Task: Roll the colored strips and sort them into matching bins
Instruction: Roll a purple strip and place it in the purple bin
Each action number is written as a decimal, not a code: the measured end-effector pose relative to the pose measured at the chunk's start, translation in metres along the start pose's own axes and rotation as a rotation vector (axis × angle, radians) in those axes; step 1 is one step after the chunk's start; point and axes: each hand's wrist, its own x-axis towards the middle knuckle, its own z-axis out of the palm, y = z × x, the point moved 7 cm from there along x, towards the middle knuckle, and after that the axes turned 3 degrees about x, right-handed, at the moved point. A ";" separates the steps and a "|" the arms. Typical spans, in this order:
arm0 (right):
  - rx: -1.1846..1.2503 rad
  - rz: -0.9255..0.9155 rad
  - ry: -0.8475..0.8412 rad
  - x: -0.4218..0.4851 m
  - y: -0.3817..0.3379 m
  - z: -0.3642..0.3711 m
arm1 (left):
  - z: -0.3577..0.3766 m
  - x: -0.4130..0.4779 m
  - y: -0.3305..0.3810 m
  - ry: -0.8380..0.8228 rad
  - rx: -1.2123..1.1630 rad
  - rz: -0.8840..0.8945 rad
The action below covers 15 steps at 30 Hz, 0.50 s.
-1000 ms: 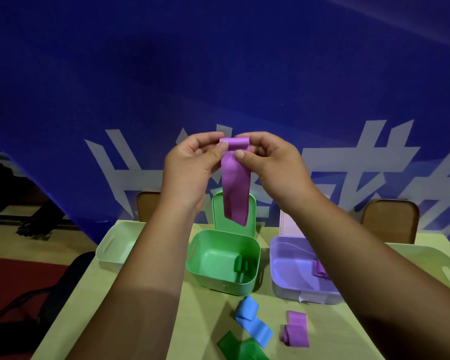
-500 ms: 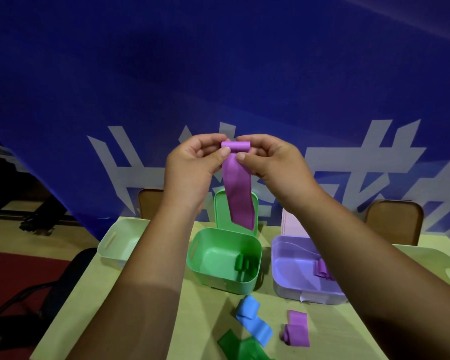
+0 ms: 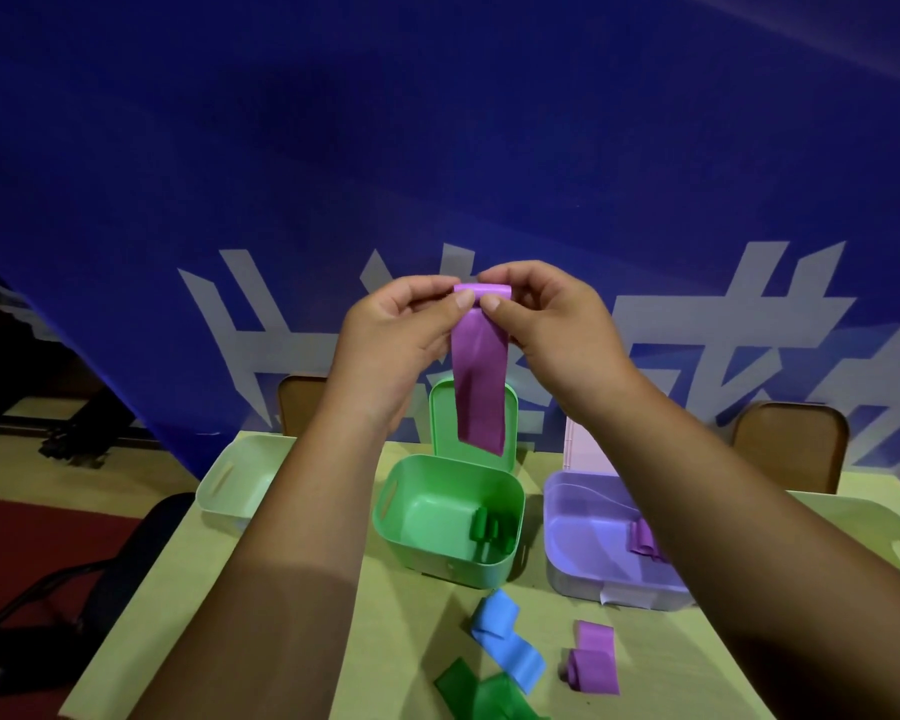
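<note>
Not much moved in the last second: the thumbs had crept closer together and the little roll at the top of the purple strip (image 3: 481,387) looked a touch fatter. Both hands were up in the middle of the frame. The left hand (image 3: 401,335) and right hand (image 3: 552,324) each pinched the rolled end between thumb and curled fingers, and the tail hung straight down in front of the upright green lid (image 3: 440,413). The fingertips behind the roll were hidden, so I couldn't tell how they sat.

Below, the green bin (image 3: 411,511) held a few dark green rolls (image 3: 484,522); I couldn't count them properly. The purple bin (image 3: 583,522) to its right had a purple roll (image 3: 642,537) half covered by the right forearm. A pale bin (image 3: 235,475) at centre left was partly behind the left arm.

On the table (image 3: 411,641) at lower centre lay a blue strip (image 3: 505,641), a loose purple strip (image 3: 593,662) curled at one end, and a green strip (image 3: 484,693) cut off by the bottom edge.
</note>
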 end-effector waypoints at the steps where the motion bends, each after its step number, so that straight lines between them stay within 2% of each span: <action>1: -0.010 -0.002 -0.005 -0.001 -0.001 0.000 | 0.000 0.001 -0.001 0.008 0.005 -0.006; 8: 0.091 0.081 -0.022 -0.002 0.005 0.002 | -0.004 0.001 0.004 0.006 0.096 0.059; 15: -0.039 0.033 0.024 0.000 0.004 0.001 | -0.002 -0.001 0.004 -0.010 0.068 0.048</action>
